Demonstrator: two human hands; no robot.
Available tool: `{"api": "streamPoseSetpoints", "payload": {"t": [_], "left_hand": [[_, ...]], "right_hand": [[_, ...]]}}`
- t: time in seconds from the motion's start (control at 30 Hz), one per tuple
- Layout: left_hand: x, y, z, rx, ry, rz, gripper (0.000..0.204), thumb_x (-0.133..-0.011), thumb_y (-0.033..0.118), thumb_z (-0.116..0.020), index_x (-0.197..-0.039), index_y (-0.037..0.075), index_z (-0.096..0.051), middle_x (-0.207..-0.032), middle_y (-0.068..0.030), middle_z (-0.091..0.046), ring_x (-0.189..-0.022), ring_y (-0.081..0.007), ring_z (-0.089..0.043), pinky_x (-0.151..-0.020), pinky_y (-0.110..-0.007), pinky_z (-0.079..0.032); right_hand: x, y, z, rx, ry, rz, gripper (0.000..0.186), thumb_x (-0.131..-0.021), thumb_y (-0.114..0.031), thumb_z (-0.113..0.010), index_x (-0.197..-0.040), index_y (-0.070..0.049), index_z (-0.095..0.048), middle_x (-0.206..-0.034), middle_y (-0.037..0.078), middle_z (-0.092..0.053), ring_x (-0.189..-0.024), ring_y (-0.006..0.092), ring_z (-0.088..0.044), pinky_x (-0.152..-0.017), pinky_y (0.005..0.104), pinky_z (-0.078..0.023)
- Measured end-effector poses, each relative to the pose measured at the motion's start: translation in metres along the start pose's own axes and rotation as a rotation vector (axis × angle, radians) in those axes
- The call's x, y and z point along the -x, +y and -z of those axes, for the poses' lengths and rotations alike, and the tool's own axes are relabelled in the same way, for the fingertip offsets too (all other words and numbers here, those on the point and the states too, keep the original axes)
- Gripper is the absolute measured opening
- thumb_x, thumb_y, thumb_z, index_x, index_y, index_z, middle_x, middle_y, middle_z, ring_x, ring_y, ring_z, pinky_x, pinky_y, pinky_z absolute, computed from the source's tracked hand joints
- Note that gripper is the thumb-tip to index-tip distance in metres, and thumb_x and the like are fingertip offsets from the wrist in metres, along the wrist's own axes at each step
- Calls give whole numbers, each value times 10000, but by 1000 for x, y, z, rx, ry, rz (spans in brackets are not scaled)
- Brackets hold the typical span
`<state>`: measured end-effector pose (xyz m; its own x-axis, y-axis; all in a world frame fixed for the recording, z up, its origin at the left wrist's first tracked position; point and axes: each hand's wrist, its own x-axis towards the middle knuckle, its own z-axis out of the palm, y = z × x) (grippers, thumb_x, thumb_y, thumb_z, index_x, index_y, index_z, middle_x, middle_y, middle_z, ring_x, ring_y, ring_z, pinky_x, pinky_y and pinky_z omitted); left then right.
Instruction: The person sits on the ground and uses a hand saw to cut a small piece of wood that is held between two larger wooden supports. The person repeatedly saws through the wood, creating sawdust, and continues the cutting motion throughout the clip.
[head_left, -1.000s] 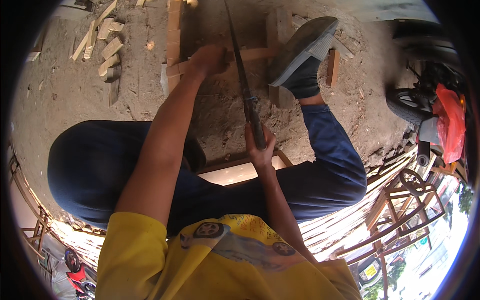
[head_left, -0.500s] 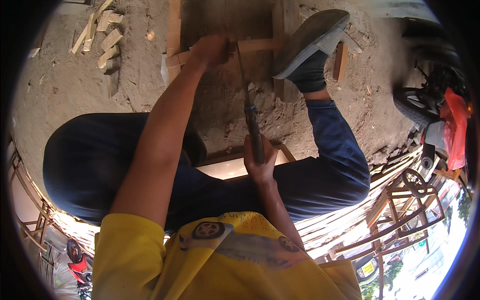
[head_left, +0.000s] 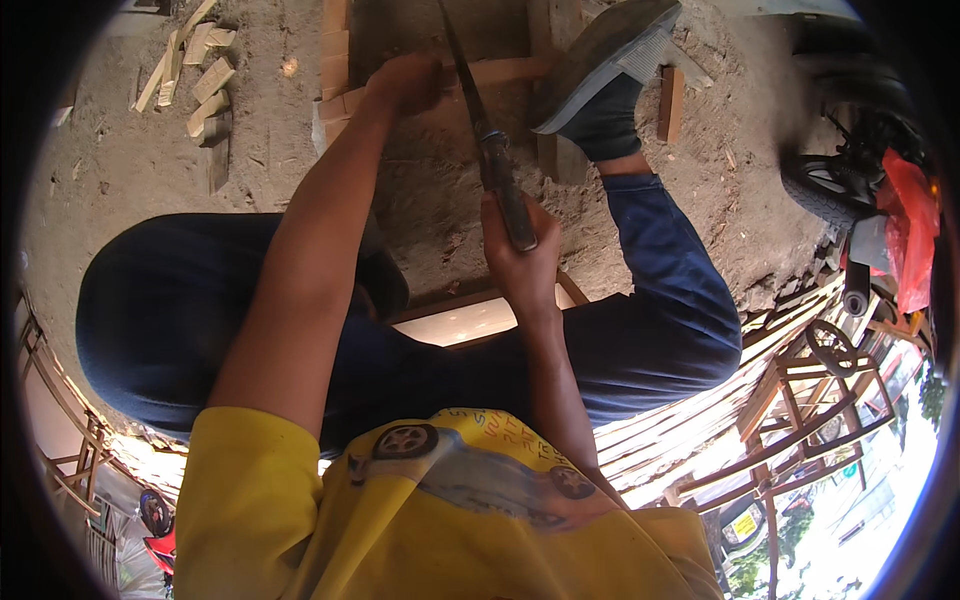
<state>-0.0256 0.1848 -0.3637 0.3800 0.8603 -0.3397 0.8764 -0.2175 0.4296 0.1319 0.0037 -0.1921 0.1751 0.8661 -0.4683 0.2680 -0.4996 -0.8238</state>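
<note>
**Where the Grip Closes: Edges and Open Room**

While the right hand (head_left: 522,235) is clamped on the handle of a long-bladed tool (head_left: 507,195), its thumb and fingers wrap the handle and leave the butt end exposed toward the body. The dark blade (head_left: 462,58) extends forward, seen nearly edge-on; its far end runs out at the upper border of view, and tooth detail cannot be made out.

The blade crosses a narrow wood strip (head_left: 515,70), which lies crosswise ahead of the person. The left hand (head_left: 407,83) is at this strip, just left of the blade; blur prevents telling whether its fingers close around the wood.

To the right, a grey shoe (head_left: 605,75) stands over a heavy timber (head_left: 562,158), near the strip's right end. Bare soil (head_left: 440,225) gives open room on both sides of the handle, bounded by the left forearm and the right shin. Behind the handle, the right thigh and the edge of a pale framed panel (head_left: 475,322) limit rearward room.

Farther out, a reddish wood block (head_left: 670,105) lies beyond the shoe, and pale offcuts (head_left: 212,78) lie well apart at upper left.
</note>
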Motion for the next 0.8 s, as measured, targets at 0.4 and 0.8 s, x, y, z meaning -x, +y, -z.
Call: {"api": "streamPoseSetpoints", "payload": {"t": [0.4, 0.8], "left_hand": [[4, -5, -6, -15, 7, -2, 334, -809, 300, -705, -1002, 30, -669, -1009, -193, -680, -973, -339, -661, -820, -456, -545], [-9, -23, -27, -75, 48, -13, 267, -842, 246, -650, -1008, 39, -667, -982, -194, -682, -930, -359, -669, -784, -459, -551]], "right_hand": [[13, -1, -3, 28, -16, 56, 148, -883, -35, -637, -761, 15, -569, -572, 21, -515, -558, 17, -442, -465, 269, -368], [23, -7, -5, 99, 5, 97, 186, -898, -57, -624, -741, 13, -555, -539, 30, -495, -534, 23, -438, -448, 258, -352]]}}
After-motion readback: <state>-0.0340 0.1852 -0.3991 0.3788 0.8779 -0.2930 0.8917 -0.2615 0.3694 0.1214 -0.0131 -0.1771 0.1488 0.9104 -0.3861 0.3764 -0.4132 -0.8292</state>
